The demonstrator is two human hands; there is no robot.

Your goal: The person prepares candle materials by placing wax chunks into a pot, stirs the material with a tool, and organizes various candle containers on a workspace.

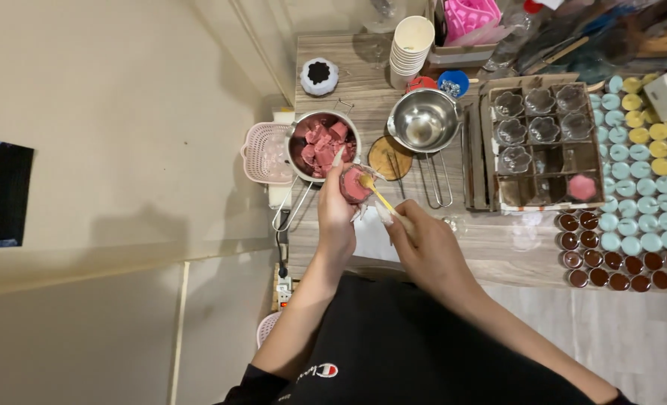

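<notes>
Pink cup (354,184) near table edge (423,271)

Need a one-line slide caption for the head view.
Left hand holds a pink mould cup beside a pan of pink chunks; right hand works it with a yellow stick.

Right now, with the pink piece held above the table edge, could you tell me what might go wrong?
1. The left hand pinches the pink block beside the pan of pink chunks, not above it; scrapings from the yellow stick in the right hand may land on the table.
2. The pan's wire handle juts toward the forearm; a nudge could tip it.
</notes>
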